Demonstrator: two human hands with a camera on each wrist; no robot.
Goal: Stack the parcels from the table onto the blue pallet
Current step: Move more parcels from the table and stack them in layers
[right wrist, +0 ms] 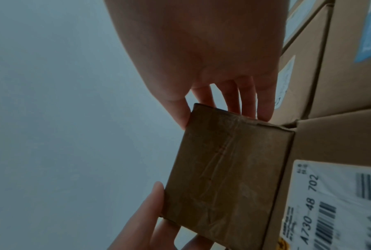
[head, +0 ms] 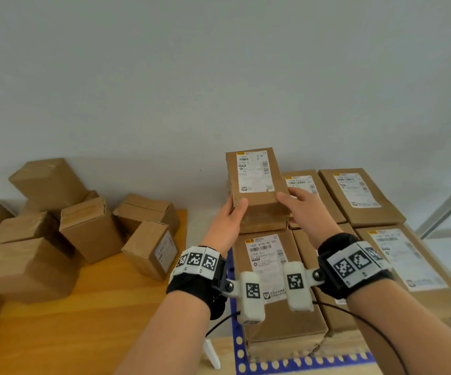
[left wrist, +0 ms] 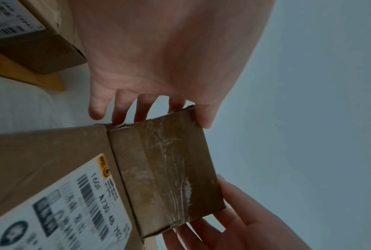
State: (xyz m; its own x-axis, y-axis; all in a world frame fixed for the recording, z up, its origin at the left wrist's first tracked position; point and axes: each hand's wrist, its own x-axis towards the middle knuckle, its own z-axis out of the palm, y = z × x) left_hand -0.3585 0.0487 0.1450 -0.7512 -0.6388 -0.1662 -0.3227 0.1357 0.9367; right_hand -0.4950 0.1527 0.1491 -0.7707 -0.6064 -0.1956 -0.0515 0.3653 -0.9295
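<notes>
A brown cardboard parcel [head: 257,182] with a white shipping label is held over the back left of the stack on the blue pallet [head: 300,365]. My left hand [head: 232,212] grips its near left corner, thumb on top. My right hand [head: 297,204] grips the near right corner the same way. The left wrist view shows the parcel's taped end face [left wrist: 167,169] between both hands. The right wrist view shows that same end face [right wrist: 227,169]. It sits on or just above a lower parcel [head: 265,223]; I cannot tell if they touch.
Several labelled parcels [head: 270,266] lie flat in rows on the pallet, more to the right [head: 362,196]. A loose pile of brown boxes [head: 91,226] covers the wooden table [head: 83,320] at left. A metal frame [head: 446,207] stands at the far right; a pale wall is behind.
</notes>
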